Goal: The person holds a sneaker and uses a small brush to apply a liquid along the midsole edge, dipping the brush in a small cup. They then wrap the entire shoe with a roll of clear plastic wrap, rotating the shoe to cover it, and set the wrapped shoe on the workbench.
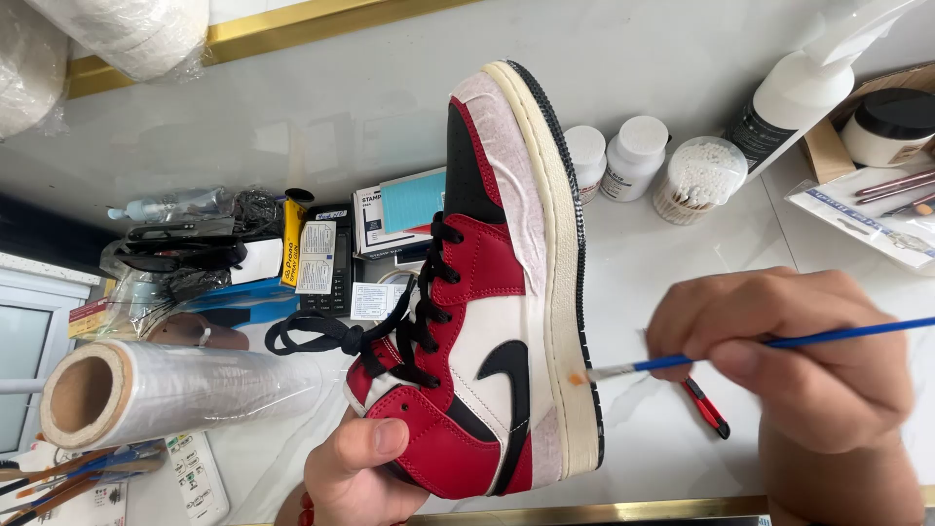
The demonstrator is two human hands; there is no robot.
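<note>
My left hand [355, 468] grips the heel end of a red, white and black high-top sneaker [477, 292], held on its side with the cream sole facing right. Pale masking tape covers the upper along the sole edge. Black laces hang loose to the left. My right hand [789, 360] holds a thin blue-handled paintbrush [701, 358]. Its orange-tinted tip touches the cream midsole near the heel.
A roll of clear plastic film [166, 390] lies at the left. Small boxes, scissors and clutter sit behind it. White bottles [633, 156], a cotton-swab tub [696, 180] and a large pump bottle [808, 88] stand at the right. A red-handled cutter [706, 407] lies under my right hand.
</note>
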